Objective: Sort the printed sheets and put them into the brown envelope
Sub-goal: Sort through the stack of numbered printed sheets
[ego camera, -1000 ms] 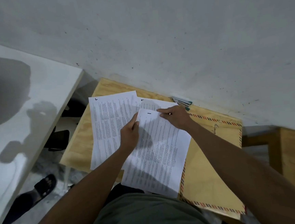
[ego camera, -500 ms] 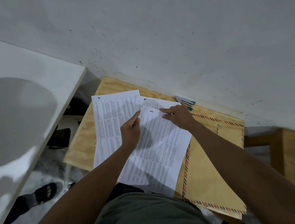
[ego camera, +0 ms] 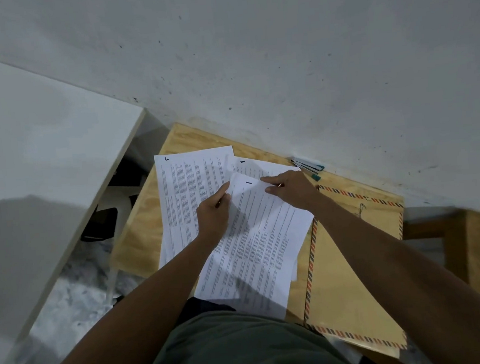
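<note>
White sheet marked 1 [ego camera: 255, 238], long axis toward the person, is pinched at its far corners by left hand [ego camera: 212, 216] and right hand [ego camera: 291, 190]; brown envelope [ego camera: 355, 282] lies rightward, nearer the latter.

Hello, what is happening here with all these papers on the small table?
A person is sorting printed sheets on a plywood table. The left hand and the right hand both hold the top edge of the sheet marked "1", which lies on top of other sheets. Another printed sheet lies to the left. The brown envelope with a striped border lies flat on the right, and no sheet is in it yet. Some pens lie by the wall.
</note>
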